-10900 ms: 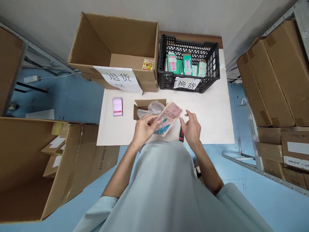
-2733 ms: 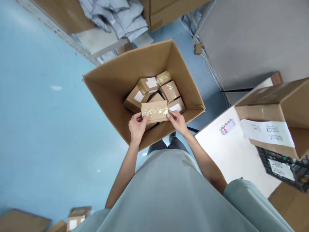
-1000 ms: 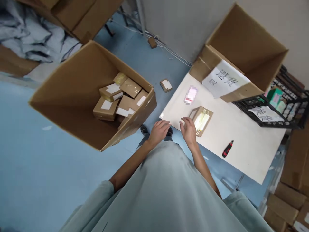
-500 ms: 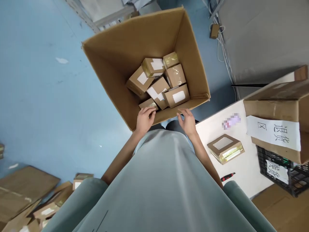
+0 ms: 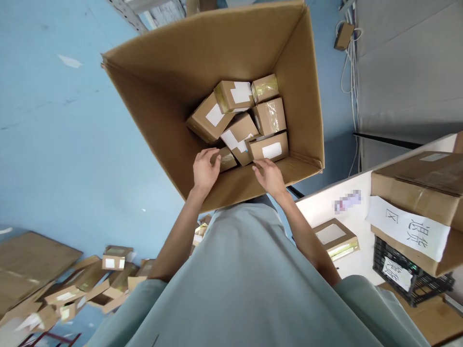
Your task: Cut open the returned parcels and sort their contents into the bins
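A big open cardboard carton [image 5: 159, 115] stands in front of me with several small taped parcels inside. My left hand [image 5: 206, 171] is over its near left part, fingers bent and thumb apart, holding nothing. Closest to that hand lies a small taped parcel [image 5: 227, 160], partly covered by the fingertips. My right hand [image 5: 270, 177] reaches over the near rim, empty, its fingers loosely spread just below a parcel with a white label [image 5: 270, 147]. Whether the fingertips touch either parcel I cannot tell. Farther in, a tilted parcel [image 5: 210, 118] leans at the left of the pile.
At right, a white table [image 5: 356, 265] bears a brown parcel [image 5: 334, 236], a carton with a handwritten paper sign [image 5: 415, 188] and a black plastic crate [image 5: 385, 253]. Several opened boxes [image 5: 112, 289] lie on the blue floor at lower left. Cables [image 5: 352, 91] run along the grey wall.
Both hands have moved from the carton's near rim to farther inside, over the near parcels. The view has shifted closer to the carton, and more boxes show at lower left.
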The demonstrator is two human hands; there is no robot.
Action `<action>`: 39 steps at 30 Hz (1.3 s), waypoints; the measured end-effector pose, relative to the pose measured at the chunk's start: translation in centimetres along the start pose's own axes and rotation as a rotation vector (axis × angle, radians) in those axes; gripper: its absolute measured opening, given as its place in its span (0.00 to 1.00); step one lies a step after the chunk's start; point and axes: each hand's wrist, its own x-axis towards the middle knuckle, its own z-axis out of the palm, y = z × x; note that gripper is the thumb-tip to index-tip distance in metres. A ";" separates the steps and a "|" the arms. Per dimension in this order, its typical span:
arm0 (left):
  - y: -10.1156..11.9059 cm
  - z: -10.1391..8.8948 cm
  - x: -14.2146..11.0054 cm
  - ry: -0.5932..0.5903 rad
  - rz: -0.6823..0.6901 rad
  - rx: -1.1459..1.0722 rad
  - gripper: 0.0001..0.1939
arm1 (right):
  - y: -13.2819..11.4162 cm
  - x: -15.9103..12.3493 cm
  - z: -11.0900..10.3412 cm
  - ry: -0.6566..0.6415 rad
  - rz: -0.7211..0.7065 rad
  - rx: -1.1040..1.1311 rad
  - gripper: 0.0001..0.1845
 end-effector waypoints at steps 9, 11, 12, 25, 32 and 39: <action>1.2 7.6 6.4 -0.104 0.035 0.012 0.14 | 5.4 8.6 -0.2 -0.055 0.074 -0.011 0.19; 1.0 9.5 7.7 -0.125 0.017 0.021 0.14 | 7.1 10.6 -0.1 -0.056 0.111 -0.004 0.19; 0.8 10.5 8.3 -0.133 0.002 0.025 0.14 | 8.1 11.6 0.0 -0.056 0.133 -0.001 0.18; -7.5 20.7 12.3 -0.286 -0.151 0.075 0.17 | 17.7 20.4 4.6 -0.200 0.360 -0.106 0.18; -6.4 27.2 11.3 -0.433 -0.142 0.115 0.18 | 19.9 20.6 6.0 -0.275 0.320 -0.241 0.23; -4.6 28.3 12.6 -0.604 -0.170 0.261 0.17 | 19.8 19.7 5.9 -0.322 0.313 -0.369 0.21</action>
